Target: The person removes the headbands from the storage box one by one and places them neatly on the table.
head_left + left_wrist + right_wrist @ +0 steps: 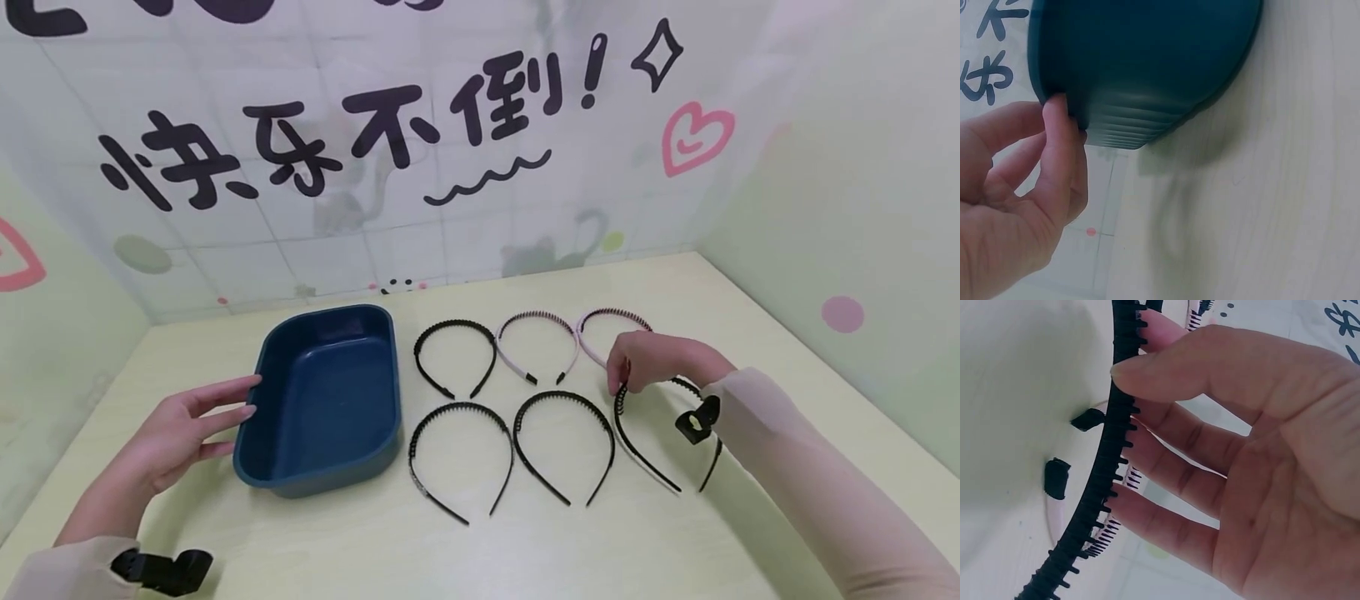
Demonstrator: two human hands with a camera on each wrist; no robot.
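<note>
Near the right side of the table my right hand pinches the toothed top of a black headband, thumb on one side and fingers on the other. In the right wrist view the black headband crosses in front of a pink one. The ends of the held headband point toward me in the head view. On the left, my left hand grips the side rim of a dark blue plastic basin. Its fingertips lie at the basin's edge. The basin's inside holds nothing visible.
Right of the basin lie a black headband and a pink headband, with another pinkish headband partly behind my right hand. Two black headbands lie nearer me. A printed wall sheet closes off the back.
</note>
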